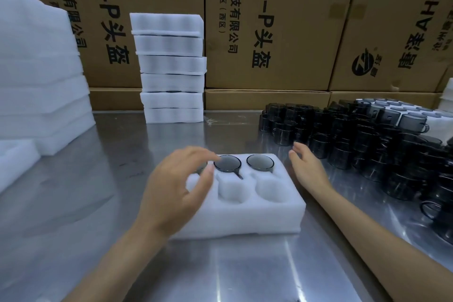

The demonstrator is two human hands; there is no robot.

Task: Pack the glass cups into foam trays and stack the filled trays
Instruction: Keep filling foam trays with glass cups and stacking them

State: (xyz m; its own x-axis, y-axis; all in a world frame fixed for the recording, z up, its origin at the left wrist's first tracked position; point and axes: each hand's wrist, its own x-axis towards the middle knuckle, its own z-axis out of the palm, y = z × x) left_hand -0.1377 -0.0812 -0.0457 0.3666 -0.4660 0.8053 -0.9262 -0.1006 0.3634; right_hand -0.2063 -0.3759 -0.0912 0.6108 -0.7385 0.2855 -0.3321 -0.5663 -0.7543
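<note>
Foam tray: plain white, no pattern. Cups in tray: dark smoky grey glass, black rims. Loose cups: near-black, glossy, pale glints. Tray stack: white, thin dark lines showing between some layers. Foam pile: white, faint bluish cast. Table: silver-grey metal, streaky white reflections. Boxes: tan-brown cardboard, black printed characters, round black logo at right.
</note>
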